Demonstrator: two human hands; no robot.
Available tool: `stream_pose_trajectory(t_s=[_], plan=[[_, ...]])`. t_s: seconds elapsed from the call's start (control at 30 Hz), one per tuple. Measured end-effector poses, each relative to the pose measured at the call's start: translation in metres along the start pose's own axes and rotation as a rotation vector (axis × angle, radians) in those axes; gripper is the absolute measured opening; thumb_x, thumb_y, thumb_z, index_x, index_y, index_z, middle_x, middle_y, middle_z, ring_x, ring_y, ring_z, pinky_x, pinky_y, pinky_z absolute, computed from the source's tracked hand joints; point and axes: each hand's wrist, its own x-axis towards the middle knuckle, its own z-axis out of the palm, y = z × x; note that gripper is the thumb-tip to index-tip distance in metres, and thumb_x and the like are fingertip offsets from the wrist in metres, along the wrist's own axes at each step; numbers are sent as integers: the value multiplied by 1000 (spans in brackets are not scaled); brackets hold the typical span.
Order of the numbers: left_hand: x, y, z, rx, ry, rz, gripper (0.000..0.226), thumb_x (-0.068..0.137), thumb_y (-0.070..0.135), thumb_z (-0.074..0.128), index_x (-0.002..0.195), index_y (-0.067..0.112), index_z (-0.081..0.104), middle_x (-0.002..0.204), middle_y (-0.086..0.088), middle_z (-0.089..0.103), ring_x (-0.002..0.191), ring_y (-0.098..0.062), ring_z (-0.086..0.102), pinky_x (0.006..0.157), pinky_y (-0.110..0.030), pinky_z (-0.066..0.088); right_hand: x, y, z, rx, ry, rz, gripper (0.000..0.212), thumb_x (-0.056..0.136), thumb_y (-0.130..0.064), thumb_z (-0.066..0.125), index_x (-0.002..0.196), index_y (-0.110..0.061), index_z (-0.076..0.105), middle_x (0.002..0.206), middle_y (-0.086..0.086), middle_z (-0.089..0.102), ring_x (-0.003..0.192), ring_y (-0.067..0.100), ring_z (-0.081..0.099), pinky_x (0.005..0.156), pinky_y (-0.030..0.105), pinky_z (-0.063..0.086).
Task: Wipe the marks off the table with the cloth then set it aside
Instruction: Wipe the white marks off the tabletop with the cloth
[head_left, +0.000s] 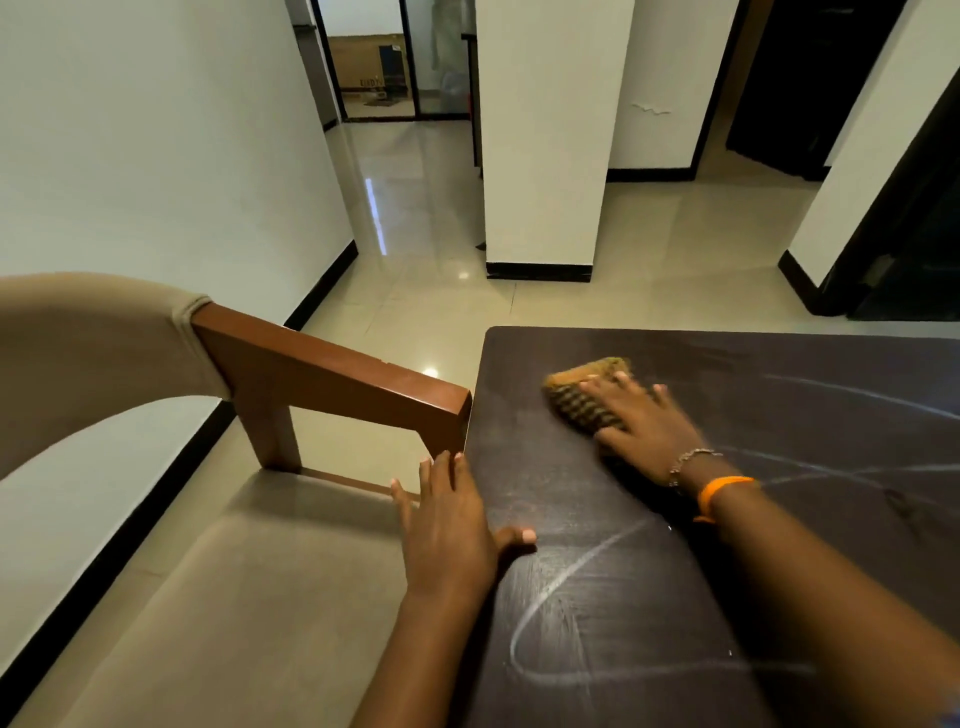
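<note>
Dark wood bench (779, 374), lower right of frame, chalk marks (571, 566) remaining. Right hand (641, 423), fingers flat, pressed cloth (582, 387) at centre-right. Left hand (447, 525), fingers straight, braced the bench edge, probably for steadiness.

Brown bunched-up cloth (582, 397) lying on the dark table (545, 467) near its far left corner, white chalky marks (566, 577) across the top

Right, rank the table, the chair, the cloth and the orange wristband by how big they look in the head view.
1. chair and table: alike, both cut off by the frame, so unranked.
2. cloth, partly under the right hand.
3. orange wristband.
</note>
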Motion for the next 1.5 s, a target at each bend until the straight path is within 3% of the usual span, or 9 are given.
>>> stream_pose_trajectory(t_s=[0.13,0.2,0.43,0.6,0.8,0.93,1.23,1.37,1.5], plan=[[-5,-9,1,46,-53,8,103,69,67,61,147,17,15,155,-4,24,147,-25,3,114,-54,-8,-25,46,-10,53,134,418,58,95,-32,38,148,-18,19,159,1,11,147,23,3,118,47,1],[-3,-6,0,105,-65,8,103,70,67,60,146,13,17,154,-6,26,147,-26,5,115,-54,-8,-22,28,-4,54,169,490,59,95,-33,39,148,-13,20,159,4,13,147,27,3,118,47,1],[-1,4,-8,237,-78,30,93,74,60,63,143,11,25,150,-9,32,146,-27,9,115,-54,-7,10,-120,35,73,79,25,65,91,-35,40,148,-14,17,159,4,11,147,24,1,119,43,-2],[-5,6,-14,275,-114,28,96,75,63,58,145,8,21,153,-11,27,146,-27,8,115,-54,-6,-12,-70,21,45,-35,-177,63,88,-35,34,148,-24,18,159,-4,12,147,15,2,118,41,0],[-4,2,-9,253,-111,24,103,73,66,57,146,5,17,154,-12,25,147,-29,5,114,-53,-9,-48,42,-6,75,127,326,56,94,-27,39,147,-18,22,158,1,16,147,21,7,118,47,6],[-4,3,-9,241,-119,35,102,74,65,56,146,5,16,155,-13,23,146,-30,4,115,-53,-8,-51,20,2,62,186,501,59,93,-29,41,147,-12,21,158,5,17,146,27,6,118,47,4],[-8,7,-10,271,-101,38,92,78,62,55,146,12,19,155,-11,24,146,-31,1,114,-56,-8,2,-110,34,54,-5,-36,62,95,-32,37,149,-17,12,160,0,7,147,21,-3,118,42,-4],[-13,36,-13,287,-56,49,90,82,54,58,147,8,16,156,-11,19,146,-31,-4,114,-55,-8,-19,-74,26,60,-13,-150,62,93,-31,40,149,-22,14,159,-4,10,147,15,-1,118,40,-5],[-17,98,3,187,-70,199,96,80,54,59,148,6,11,157,-10,16,146,-29,-6,116,-52,-5,-54,14,4,69,31,-44,62,92,-27,42,148,-23,16,159,-5,9,147,14,0,118,40,-3]])
